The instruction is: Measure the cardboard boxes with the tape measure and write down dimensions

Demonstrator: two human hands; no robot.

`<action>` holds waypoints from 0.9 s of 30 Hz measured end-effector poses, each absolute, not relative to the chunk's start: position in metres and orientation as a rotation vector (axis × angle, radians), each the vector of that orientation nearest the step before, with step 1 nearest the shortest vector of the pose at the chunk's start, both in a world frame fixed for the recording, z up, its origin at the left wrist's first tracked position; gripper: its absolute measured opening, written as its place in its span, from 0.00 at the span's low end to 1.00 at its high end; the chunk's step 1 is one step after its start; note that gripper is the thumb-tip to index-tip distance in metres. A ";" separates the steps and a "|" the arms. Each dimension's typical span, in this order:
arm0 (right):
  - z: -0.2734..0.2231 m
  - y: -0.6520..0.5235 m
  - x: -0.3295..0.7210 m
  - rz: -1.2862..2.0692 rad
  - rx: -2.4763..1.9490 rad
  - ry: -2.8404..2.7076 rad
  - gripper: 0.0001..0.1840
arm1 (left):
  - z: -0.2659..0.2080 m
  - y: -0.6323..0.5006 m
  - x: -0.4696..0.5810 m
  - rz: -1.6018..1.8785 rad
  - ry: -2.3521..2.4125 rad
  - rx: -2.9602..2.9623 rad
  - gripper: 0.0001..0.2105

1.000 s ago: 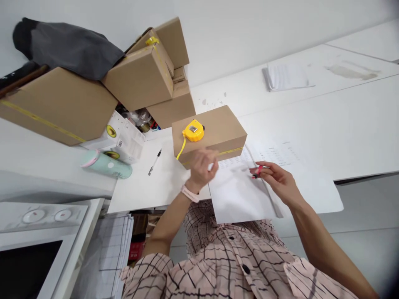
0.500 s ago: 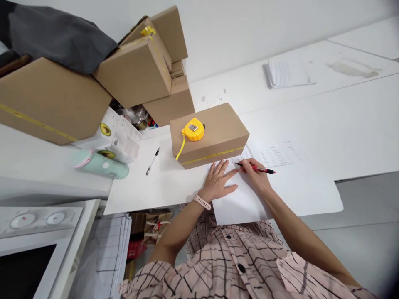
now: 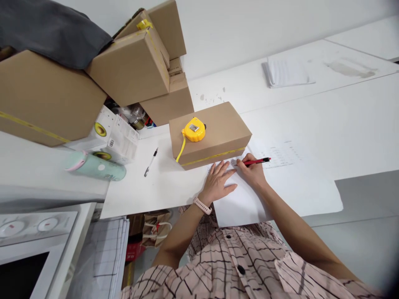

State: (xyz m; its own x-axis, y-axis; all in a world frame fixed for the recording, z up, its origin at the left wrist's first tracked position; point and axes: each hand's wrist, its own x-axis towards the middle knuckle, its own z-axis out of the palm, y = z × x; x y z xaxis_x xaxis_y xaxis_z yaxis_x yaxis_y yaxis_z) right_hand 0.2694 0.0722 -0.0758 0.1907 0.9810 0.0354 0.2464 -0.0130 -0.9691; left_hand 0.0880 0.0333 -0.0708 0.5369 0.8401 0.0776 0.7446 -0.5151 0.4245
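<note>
My right hand (image 3: pixel 253 173) grips a red and black pen (image 3: pixel 256 161), its tip down at a sheet of paper (image 3: pixel 241 204) near the table's front edge. Flat on the left part of that sheet lies my left hand (image 3: pixel 218 181), fingers spread, a pink band on the wrist. Just beyond both hands sits a closed cardboard box (image 3: pixel 218 124), covering the sheet's far part. On the box's top rests a yellow tape measure (image 3: pixel 195 129), a short length of its tape hanging over the left edge.
A second pen (image 3: pixel 151 162) lies left of the box. Further left are a mint green bottle (image 3: pixel 99 167), avocado-printed cartons (image 3: pixel 107 133) and stacked cardboard boxes (image 3: pixel 131 66). Another printed sheet (image 3: pixel 289 174) lies to the right, a paper stack (image 3: pixel 288 72) at the back. A microwave (image 3: pixel 28 249) stands lower left.
My right hand and the red pen have shifted slightly left, and the pen's angle has changed. My left hand stays in place. The view has moved a little.
</note>
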 end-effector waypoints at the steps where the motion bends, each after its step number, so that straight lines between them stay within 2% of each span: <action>1: -0.076 0.072 0.269 0.925 -1.463 -1.253 0.21 | -0.071 0.033 0.088 0.389 1.309 2.438 0.27; 27: -0.087 0.075 0.269 0.895 -1.427 -1.315 0.18 | -0.076 0.034 0.087 0.375 1.322 2.474 0.27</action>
State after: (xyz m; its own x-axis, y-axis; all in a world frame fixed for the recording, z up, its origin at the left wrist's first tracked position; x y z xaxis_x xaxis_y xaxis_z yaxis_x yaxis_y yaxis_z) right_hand 0.2691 0.0748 -0.0870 0.1485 0.9849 0.0892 0.2780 0.0450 -0.9595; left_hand 0.0871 0.0336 -0.0759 0.5398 0.8377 0.0828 0.7563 -0.5258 0.3893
